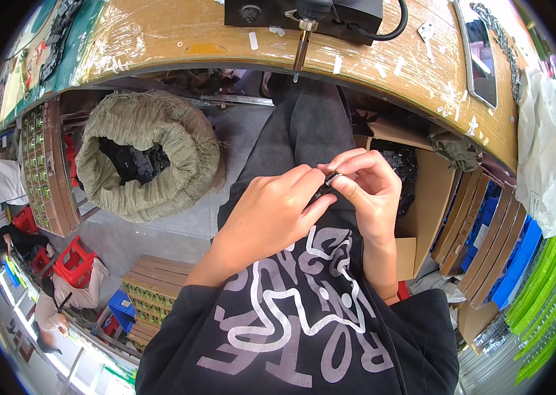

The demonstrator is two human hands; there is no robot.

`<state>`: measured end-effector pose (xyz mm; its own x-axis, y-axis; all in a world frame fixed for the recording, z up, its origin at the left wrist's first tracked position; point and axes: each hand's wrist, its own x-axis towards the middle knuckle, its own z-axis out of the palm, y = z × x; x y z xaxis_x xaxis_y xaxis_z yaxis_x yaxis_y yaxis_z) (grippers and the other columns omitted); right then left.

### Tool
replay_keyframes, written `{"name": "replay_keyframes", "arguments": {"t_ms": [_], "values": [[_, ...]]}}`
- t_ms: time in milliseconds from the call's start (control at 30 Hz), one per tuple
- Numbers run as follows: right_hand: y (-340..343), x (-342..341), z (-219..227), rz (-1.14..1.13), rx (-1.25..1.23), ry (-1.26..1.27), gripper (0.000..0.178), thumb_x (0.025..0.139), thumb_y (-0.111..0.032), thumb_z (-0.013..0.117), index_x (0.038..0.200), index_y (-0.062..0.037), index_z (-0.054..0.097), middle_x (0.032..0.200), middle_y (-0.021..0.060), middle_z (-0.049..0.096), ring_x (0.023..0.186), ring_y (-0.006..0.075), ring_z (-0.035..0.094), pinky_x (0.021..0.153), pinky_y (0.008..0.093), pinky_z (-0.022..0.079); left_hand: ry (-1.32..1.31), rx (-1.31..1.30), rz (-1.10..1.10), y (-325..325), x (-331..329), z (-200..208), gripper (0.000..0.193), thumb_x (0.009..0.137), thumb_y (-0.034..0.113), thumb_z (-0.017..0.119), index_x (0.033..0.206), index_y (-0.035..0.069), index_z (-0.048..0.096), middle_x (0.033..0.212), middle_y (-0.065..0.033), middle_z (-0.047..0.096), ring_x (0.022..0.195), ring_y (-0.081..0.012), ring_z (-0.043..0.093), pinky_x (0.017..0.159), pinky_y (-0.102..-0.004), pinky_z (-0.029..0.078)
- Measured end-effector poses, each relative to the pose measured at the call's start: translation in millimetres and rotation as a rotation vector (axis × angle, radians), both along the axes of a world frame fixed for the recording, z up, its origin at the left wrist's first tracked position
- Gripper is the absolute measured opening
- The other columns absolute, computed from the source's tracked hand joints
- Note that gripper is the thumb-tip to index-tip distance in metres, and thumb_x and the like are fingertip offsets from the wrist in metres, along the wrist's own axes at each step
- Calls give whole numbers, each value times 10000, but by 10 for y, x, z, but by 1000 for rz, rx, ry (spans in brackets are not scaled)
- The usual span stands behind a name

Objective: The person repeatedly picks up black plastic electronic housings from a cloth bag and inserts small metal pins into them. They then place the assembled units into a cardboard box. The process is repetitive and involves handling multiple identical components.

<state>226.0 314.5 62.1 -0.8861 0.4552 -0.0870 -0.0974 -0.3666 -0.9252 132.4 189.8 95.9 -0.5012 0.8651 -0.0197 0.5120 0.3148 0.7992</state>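
Over my lap, both hands meet around a small black part [325, 188], too covered by fingers to name its kind. My left hand [274, 203] is closed on its left side, thumb and forefinger pinching it. From the right, my right hand [371, 185] pinches the other side between thumb and fingertips. Beyond my hands, a soldering iron-like tool [303, 46] with a metal tip hangs over the table's near edge, beside a black box [350, 20].
A wrapped wooden table [179, 39] spans the far side. An open woven sack [192, 151] of black pieces stands left; a cardboard box [428, 197] with black pieces stands right. A phone-like slab [482, 72] lies at the table's right. People work at far left near red stools [75, 262].
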Motion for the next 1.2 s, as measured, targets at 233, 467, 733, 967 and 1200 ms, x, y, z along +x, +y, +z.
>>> {"name": "replay_keyframes", "arguments": {"t_ms": [233,467,733,967,1200], "values": [[83,44,35,71,244,-22,113,701,-12,630,807,8,595,796,95,611,793,202,564,859,395,383,-491,-20,-177,-52,-208,-32,185,713,130,637,797,-9,546,694,-70,528,570,-131,511,501,-248,393],[118,-78,-84,97,76,231,88,714,-59,629,786,-20,597,818,88,612,878,220,540,932,428,295,-1123,33,-275,-44,-221,-497,347,884,300,397,1008,-15,474,789,-38,528,633,-70,469,548,-187,379],[89,-209,-109,192,-172,21,101,720,-39,612,817,-18,600,1012,84,505,984,179,463,870,310,349,-1848,441,-64,-6,-138,-721,213,808,204,443,877,3,447,456,13,354,304,-77,297,303,-214,228],[72,-302,-57,55,58,-222,285,771,-55,584,1042,-1,514,955,86,528,862,158,534,758,253,439,-1022,521,547,157,-218,-557,114,820,69,483,912,11,517,726,-15,578,507,-18,471,466,-163,381],[-38,-238,176,392,-386,-239,298,788,-6,539,1057,29,417,871,131,567,623,171,593,494,252,519,-816,534,628,254,-367,-353,74,809,44,499,871,6,513,637,-11,566,529,-14,466,454,-169,362]]}}
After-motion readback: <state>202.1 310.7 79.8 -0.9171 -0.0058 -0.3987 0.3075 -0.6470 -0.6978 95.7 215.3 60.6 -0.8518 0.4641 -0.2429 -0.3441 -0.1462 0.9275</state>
